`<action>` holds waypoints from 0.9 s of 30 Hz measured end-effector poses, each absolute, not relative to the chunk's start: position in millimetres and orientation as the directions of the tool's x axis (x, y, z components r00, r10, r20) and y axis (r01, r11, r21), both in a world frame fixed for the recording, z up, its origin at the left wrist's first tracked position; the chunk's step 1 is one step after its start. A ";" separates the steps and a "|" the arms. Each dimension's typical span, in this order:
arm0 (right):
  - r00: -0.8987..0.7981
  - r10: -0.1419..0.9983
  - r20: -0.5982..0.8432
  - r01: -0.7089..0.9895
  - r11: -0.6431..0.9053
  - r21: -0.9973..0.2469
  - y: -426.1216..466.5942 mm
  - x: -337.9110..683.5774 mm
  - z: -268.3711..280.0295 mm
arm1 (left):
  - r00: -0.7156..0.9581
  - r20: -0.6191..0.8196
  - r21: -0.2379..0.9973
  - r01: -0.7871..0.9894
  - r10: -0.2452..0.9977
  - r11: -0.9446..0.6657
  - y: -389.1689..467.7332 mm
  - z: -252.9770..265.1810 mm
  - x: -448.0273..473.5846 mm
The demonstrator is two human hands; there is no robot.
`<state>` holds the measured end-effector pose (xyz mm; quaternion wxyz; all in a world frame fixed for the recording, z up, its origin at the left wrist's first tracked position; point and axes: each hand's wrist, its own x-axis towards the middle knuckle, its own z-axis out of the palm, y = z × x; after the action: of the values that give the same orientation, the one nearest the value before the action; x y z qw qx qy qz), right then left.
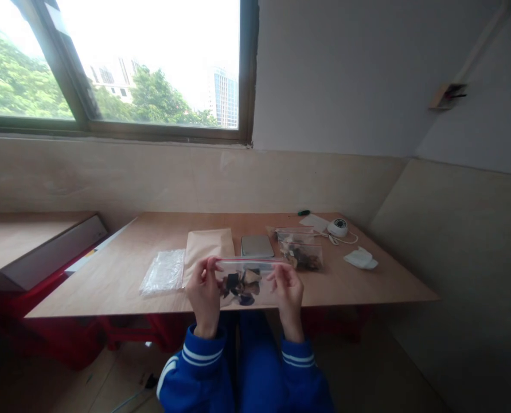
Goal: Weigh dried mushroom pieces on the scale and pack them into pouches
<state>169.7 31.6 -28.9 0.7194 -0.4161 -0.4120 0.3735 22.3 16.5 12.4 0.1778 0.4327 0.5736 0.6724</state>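
A clear zip-lock bag [264,291] with a red line along its top edge hangs between my two hands, near the front edge of the table. Dark and tan dried pieces [242,285] lie inside it; their exact kind is unclear. My left hand [204,295] pinches the bag's upper left corner. At the upper right corner my right hand [288,292] grips it, fingers closed. Beyond the bag, a flat silver scale [257,246] rests on the table. Similar filled zip-lock bags [302,256] lie to the right of the scale.
On the wooden table [341,289] are a brown paper sheet or envelope [210,241], clear plastic packaging [164,272], a white dome camera [338,228] with a cable, a crumpled white item [361,258] and a green-handled tool [304,213]. Red stools [143,330] stand underneath.
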 end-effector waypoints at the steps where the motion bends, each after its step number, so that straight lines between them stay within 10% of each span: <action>1: 0.366 0.889 0.276 -0.214 0.369 -0.904 32.8 169.2 -30.7 | -0.584 0.374 0.927 0.249 0.721 -0.279 15.7 12.3 21.3; 9: 0.187 0.965 0.186 -0.313 0.238 -0.919 34.1 171.9 -47.3 | -0.462 0.373 0.922 0.281 0.805 -0.266 8.9 8.8 10.0; 19: 0.412 0.904 0.113 -0.265 0.238 -0.935 31.5 179.5 -44.7 | -0.291 0.148 0.951 -0.220 0.945 -0.216 15.8 -25.7 6.2; 27: 0.348 0.923 0.163 -0.176 0.235 -0.956 24.6 184.0 -50.0 | -0.335 0.179 0.953 -0.175 0.925 -0.248 11.1 -32.9 -0.3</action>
<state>184.0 24.6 -50.0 0.6757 -0.4661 -0.4009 0.4067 -0.3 11.1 -32.9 0.4068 0.4085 0.4589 0.6760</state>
